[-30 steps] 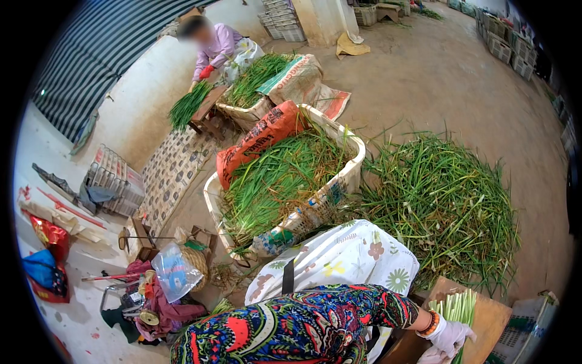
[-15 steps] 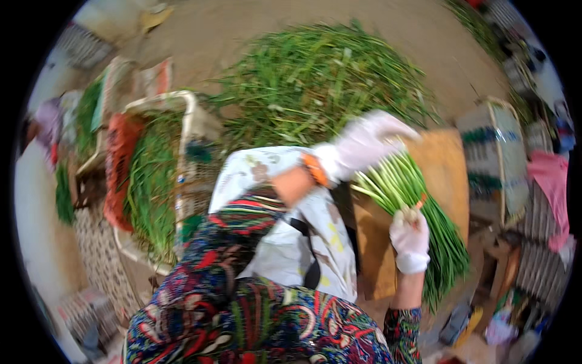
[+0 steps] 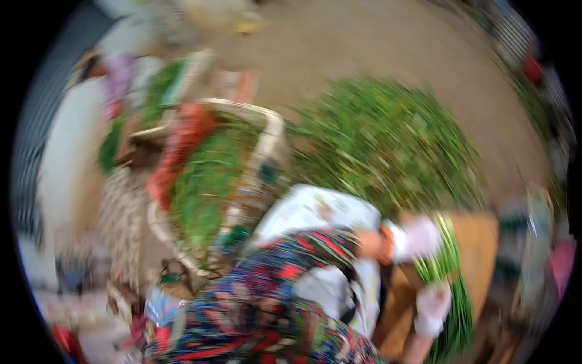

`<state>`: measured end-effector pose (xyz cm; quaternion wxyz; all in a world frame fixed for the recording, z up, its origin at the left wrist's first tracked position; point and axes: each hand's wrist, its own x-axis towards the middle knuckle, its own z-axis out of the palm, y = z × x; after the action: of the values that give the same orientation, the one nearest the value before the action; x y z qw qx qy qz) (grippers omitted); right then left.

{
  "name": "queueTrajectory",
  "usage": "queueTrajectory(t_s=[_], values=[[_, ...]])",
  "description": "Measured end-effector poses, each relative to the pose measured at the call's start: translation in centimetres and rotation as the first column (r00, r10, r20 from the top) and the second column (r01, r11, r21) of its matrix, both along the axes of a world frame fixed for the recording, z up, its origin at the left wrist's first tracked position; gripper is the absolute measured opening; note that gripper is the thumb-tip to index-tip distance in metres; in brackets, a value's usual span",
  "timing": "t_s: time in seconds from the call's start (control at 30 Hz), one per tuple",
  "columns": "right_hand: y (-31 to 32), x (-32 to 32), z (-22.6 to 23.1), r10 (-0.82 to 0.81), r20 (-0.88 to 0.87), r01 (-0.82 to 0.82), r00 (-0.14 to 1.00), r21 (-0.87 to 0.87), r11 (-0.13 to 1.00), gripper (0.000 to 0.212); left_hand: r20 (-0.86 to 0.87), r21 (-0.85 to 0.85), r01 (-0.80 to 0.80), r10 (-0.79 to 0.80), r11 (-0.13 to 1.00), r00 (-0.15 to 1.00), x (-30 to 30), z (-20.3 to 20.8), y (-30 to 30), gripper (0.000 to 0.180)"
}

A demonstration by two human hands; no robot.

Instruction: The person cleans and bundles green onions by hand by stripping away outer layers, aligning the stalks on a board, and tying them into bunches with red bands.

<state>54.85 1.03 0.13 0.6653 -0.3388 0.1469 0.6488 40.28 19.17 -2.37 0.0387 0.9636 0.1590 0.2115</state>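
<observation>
A bunch of long green chives (image 3: 459, 315) with pale stalk ends stands out over a brown wooden board (image 3: 479, 252) at the lower right. My right hand (image 3: 433, 307), in a white glove, is closed around the bunch below its pale ends. Up against the pale stalks is my left hand (image 3: 420, 238), also gloved, with an orange band at its wrist. Motion smears its fingers, so its grip does not show. A white patterned cloth (image 3: 324, 209) covers my lap beneath the left forearm.
A heap of loose green stalks (image 3: 388, 145) lies on the floor ahead. On the left stands a pale crate (image 3: 276, 136) of greens with a red sack (image 3: 182, 151) at its side. Another pale crate (image 3: 536, 242) is beyond the board at the right.
The view has swung left, so everything sits farther right and lower. My left hand has come from above the pale ends to beside them; the right hand still grips the bunch.
</observation>
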Motion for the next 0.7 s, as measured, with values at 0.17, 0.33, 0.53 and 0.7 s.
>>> queueTrajectory(t_s=[0.17,0.33,0.53,0.7], values=[[-3.1,2.3,1.3,-0.02,-0.574,0.059,0.818,0.049,0.997,0.018,-0.084,0.052,0.181,-0.176,0.982,0.981,3.1,1.8,-0.8,0.003],[-0.8,2.2,-0.7,-0.035,-0.662,0.064,0.749,0.02,0.998,0.031,-0.07,0.181,0.189,-0.179,0.965,0.981,4.4,1.0,-0.6,0.006],[1.7,-1.6,4.6,-0.004,0.141,0.027,0.99,-0.165,0.986,0.03,0.079,0.172,0.193,-0.209,0.966,0.975,2.5,1.0,1.5,0.006],[1.7,-1.8,3.3,-0.006,0.259,0.073,0.966,-0.251,0.965,0.027,-0.328,-0.28,-0.008,-0.087,0.96,0.941,-12.4,7.6,3.6,0.017]])
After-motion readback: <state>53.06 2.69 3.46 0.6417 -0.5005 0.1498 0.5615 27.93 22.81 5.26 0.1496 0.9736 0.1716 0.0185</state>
